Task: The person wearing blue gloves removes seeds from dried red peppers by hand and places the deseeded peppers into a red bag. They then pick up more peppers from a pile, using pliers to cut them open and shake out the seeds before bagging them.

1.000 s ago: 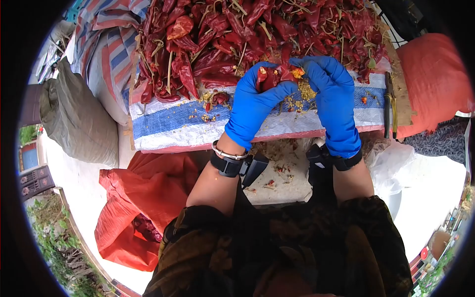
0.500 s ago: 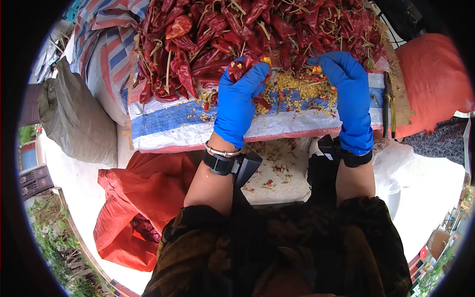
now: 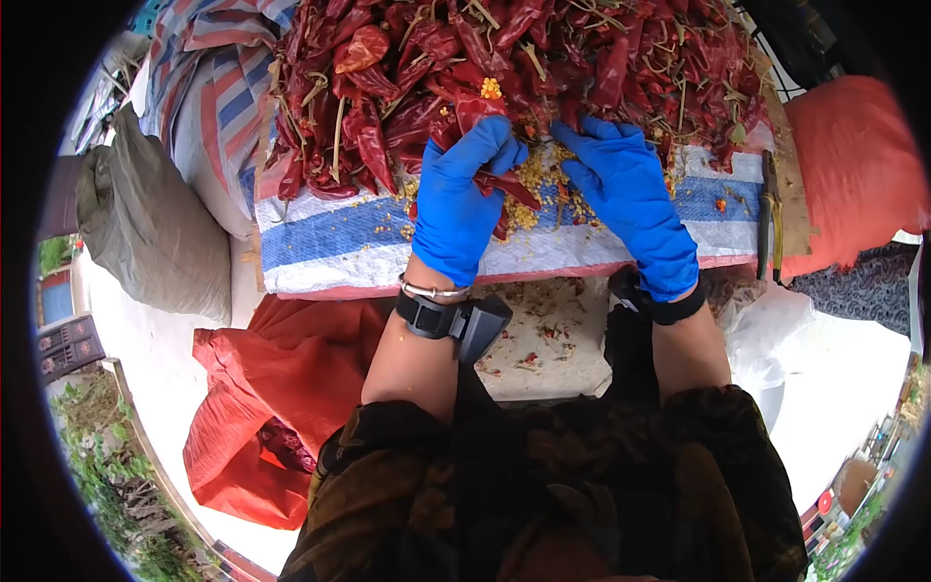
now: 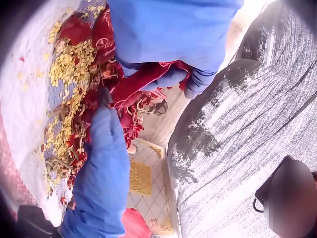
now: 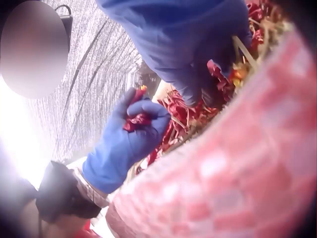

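Note:
My blue-gloved left hand [image 3: 458, 189] grips dried red chili peppers, its fingers curled round them. One chili [image 3: 473, 105] sticks out past the fingers, with a yellow seed clump [image 3: 492, 88] at its end; another red chili [image 3: 510, 184] shows below the curled fingers. In the left wrist view, a long chili [image 4: 136, 85] lies across under the glove. My gloved right hand [image 3: 621, 189] reaches to the near edge of the chili pile [image 3: 640, 68], fingertips right at a red chili [image 3: 572, 109]. I cannot tell whether they pinch it. Loose yellow seeds [image 3: 533, 184] lie between the hands.
A striped blue and white woven sheet [image 3: 339, 238] covers the table under the pile. Scissors [image 3: 769, 209] lie at the right edge. Red sacks [image 3: 853, 165] stand at the right, a grey sack [image 3: 150, 218] at the left. An open red bag [image 3: 281, 359] sits below left.
Both hands were together over the seeds, then parted. The left moved left with its chilies, while the right swung out right and has come back in to the pile's edge.

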Available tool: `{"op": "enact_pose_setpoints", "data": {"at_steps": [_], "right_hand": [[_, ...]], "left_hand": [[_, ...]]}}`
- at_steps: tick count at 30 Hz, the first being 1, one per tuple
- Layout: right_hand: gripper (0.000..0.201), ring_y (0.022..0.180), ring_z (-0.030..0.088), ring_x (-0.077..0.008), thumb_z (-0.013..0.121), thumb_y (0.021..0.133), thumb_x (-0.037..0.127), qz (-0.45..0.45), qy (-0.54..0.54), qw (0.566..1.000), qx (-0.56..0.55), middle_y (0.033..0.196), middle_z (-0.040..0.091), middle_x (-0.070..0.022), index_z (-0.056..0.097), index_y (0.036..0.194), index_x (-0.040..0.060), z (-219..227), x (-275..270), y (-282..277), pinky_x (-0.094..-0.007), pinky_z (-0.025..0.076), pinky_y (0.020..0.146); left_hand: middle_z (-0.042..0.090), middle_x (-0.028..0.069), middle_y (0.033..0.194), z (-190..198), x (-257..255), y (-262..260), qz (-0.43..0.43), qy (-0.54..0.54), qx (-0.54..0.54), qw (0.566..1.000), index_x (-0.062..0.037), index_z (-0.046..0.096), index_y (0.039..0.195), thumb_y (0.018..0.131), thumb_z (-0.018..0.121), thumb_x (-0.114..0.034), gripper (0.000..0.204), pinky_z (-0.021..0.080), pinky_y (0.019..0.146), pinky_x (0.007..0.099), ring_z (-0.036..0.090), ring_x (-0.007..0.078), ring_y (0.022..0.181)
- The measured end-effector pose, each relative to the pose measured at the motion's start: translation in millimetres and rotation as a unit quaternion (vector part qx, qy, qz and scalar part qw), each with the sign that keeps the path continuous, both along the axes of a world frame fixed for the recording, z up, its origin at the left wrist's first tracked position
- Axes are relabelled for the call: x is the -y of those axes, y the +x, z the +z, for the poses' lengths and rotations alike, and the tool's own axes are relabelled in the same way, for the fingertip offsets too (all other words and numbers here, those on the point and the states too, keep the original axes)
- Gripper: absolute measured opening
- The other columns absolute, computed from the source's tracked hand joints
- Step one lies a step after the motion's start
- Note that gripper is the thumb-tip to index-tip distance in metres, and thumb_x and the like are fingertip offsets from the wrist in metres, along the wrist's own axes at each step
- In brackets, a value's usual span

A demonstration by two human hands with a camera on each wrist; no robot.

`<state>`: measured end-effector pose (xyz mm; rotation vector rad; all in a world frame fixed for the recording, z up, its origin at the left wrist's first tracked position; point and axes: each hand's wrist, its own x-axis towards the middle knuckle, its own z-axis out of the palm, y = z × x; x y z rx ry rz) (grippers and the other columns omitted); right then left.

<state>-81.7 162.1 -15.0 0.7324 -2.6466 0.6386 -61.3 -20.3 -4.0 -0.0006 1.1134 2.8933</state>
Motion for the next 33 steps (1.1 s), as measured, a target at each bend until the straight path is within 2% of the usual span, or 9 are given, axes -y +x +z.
{"op": "enact_pose_setpoints", "data": {"at_steps": [2,4,8,11,14,17,20,29,33], "right_hand": [[0.029,0.094,0.058,-0.0269,0.063,0.077,0.017,0.009,-0.035,0.999,-0.007,0.099,0.062,-0.0121,0.061,0.107,0.0148,5,0,-2,-0.0359,0.042,0.085],[0.028,0.092,0.059,-0.0230,0.062,0.079,0.013,0.007,-0.154,0.985,0.076,0.100,0.062,-0.0101,0.060,0.107,0.0119,16,-1,-3,-0.0334,0.044,0.083],[0.024,0.088,0.057,-0.0118,0.057,0.083,0.003,-0.001,-0.383,0.900,0.209,0.102,0.062,-0.0045,0.056,0.106,0.0038,35,1,3,-0.0254,0.046,0.078],[0.026,0.089,0.056,-0.0099,0.057,0.083,0.002,0.055,-0.453,0.833,0.314,0.104,0.061,-0.0050,0.054,0.109,0.0022,44,0,10,-0.0234,0.045,0.080],[0.031,0.085,0.054,-0.0090,0.058,0.082,0.000,0.089,-0.473,0.821,0.308,0.098,0.061,-0.0038,0.054,0.112,0.0037,51,6,13,-0.0223,0.045,0.078],[0.036,0.080,0.052,-0.0071,0.061,0.080,0.001,0.068,-0.435,0.852,0.282,0.089,0.058,-0.0004,0.054,0.115,0.0057,50,2,12,-0.0206,0.044,0.075],[0.037,0.075,0.050,-0.0067,0.064,0.077,0.001,0.047,-0.428,0.878,0.212,0.083,0.053,0.0022,0.058,0.113,0.0089,39,0,11,-0.0203,0.043,0.072],[0.020,0.074,0.055,-0.0133,0.066,0.073,0.002,0.041,-0.299,0.953,0.014,0.081,0.058,-0.0035,0.067,0.093,0.0087,42,3,11,-0.0243,0.044,0.066],[0.017,0.075,0.056,-0.0128,0.065,0.075,0.004,0.029,-0.264,0.964,0.022,0.080,0.060,-0.0030,0.066,0.092,0.0081,40,1,15,-0.0249,0.045,0.067]], "left_hand": [[0.049,0.0017,0.070,-1,0,2,0.007,-0.004,0.013,1.000,-0.0041,0.057,0.078,0.079,0.062,-0.012,0.009,0.042,0.075,0.0319,0.048,0.0137,0.070],[0.060,0.0041,0.086,-6,0,6,0.063,-0.186,-0.001,0.980,-0.0029,0.059,0.092,0.074,0.065,0.001,0.019,0.047,0.076,0.0268,0.058,0.0131,0.076],[0.060,0.0056,0.099,1,-9,5,0.067,-0.214,-0.024,0.974,-0.0036,0.055,0.102,0.074,0.066,0.003,0.031,0.047,0.078,0.0260,0.059,0.0130,0.086],[0.060,0.0053,0.100,4,-16,4,0.062,-0.207,-0.047,0.975,-0.0043,0.051,0.109,0.075,0.066,0.001,0.038,0.048,0.077,0.0269,0.058,0.0123,0.087],[0.061,0.0045,0.096,7,-21,8,0.044,-0.201,-0.044,0.978,-0.0046,0.052,0.107,0.076,0.065,-0.001,0.034,0.048,0.071,0.0259,0.058,0.0111,0.082],[0.061,0.0030,0.092,7,-17,7,-0.019,-0.175,0.032,0.984,-0.0048,0.053,0.107,0.078,0.064,-0.002,0.031,0.048,0.066,0.0243,0.057,0.0093,0.077],[0.062,0.0061,0.083,1,-17,4,0.016,-0.147,0.037,0.988,-0.0032,0.055,0.101,0.080,0.060,-0.004,0.022,0.049,0.066,0.0264,0.060,0.0141,0.075],[0.061,0.0038,0.094,13,-30,10,0.048,-0.192,0.011,0.980,-0.0039,0.055,0.104,0.075,0.069,-0.004,0.032,0.048,0.069,0.0236,0.056,0.0087,0.077],[0.062,0.0039,0.091,7,-21,9,-0.058,-0.275,0.025,0.959,-0.0040,0.058,0.102,0.075,0.069,-0.005,0.029,0.049,0.070,0.0237,0.058,0.0088,0.077]]}}
